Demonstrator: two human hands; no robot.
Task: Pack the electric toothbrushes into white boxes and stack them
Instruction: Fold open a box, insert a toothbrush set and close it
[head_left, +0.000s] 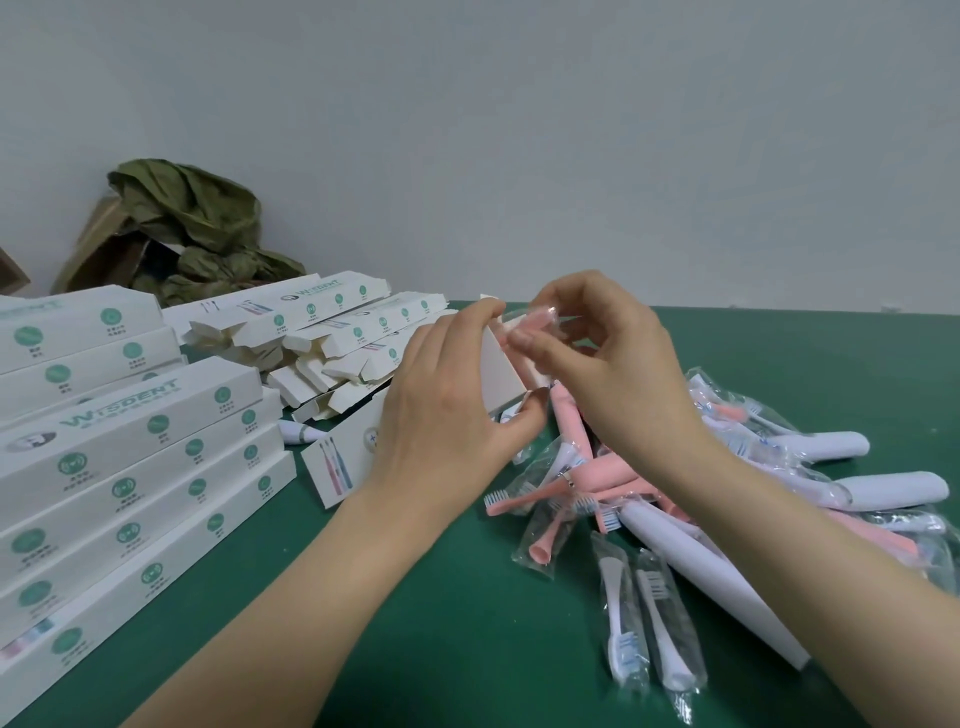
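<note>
Left hand (447, 410) grips white box (501, 364), tilted, long axis rising to the open end. Right hand (613, 374) pinches bagged pink brush head (537, 318) right at that mouth, just above it.

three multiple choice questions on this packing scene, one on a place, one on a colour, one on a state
1. Where is the stack of closed boxes?
A) left of both hands
B) right of both hands
C) on the floor

2. What colour is the brush head pinched by the right hand?
A) blue
B) pink
C) black

3. What is the left hand doing?
A) lying flat on the table
B) gripping a white box
C) hanging empty

Key: 1 A, the stack sits at the left of the table; 2 B, it is plainly pink; 3 B, its fingers curl round the box.
</note>
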